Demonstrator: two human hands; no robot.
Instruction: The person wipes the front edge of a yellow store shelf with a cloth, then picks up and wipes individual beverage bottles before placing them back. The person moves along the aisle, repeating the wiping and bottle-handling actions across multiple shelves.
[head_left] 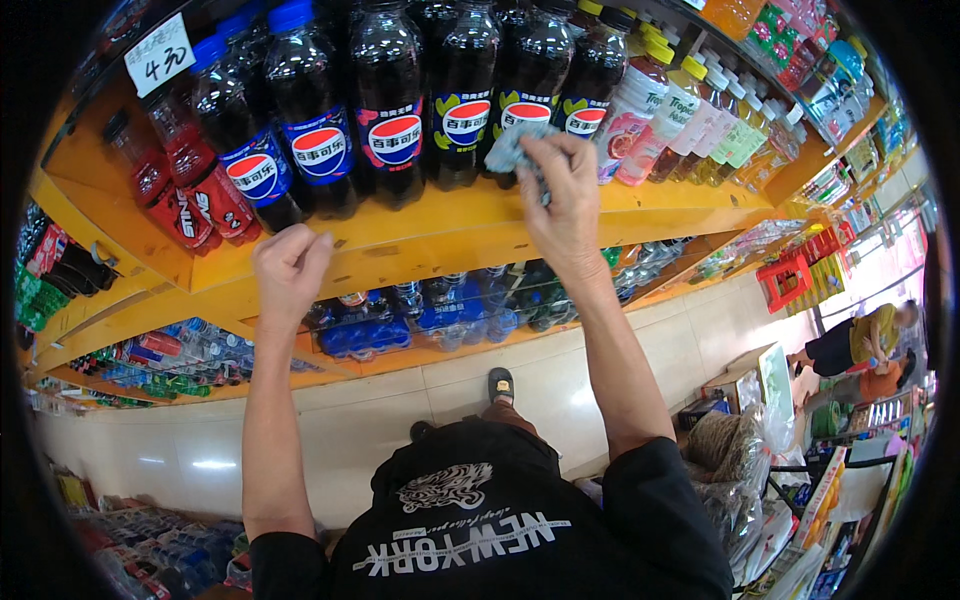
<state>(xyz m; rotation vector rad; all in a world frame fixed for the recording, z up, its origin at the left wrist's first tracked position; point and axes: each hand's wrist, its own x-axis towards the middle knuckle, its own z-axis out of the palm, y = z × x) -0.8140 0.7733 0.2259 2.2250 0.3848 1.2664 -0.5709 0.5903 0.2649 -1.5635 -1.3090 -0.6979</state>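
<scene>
On orange shelf (420, 235), right hand (565, 195) presses grey cloth (512, 148) against dark cola bottles (460, 90).

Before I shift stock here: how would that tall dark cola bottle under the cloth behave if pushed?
The tall dark plastic cola bottle looks full, so probably heavy. Tall and narrow, it may tip when shoved high. Neighbouring bottles stand close and would likely brace it. The right hand presses a crumpled blue-grey cloth on it.

In front of my hands a tight row of dark plastic cola bottles (400, 100) stands shoulder to shoulder, leaving no gap to reach between. Only the bare front strip of the orange wooden shelf (440, 240) gives room to slide sideways.
</scene>
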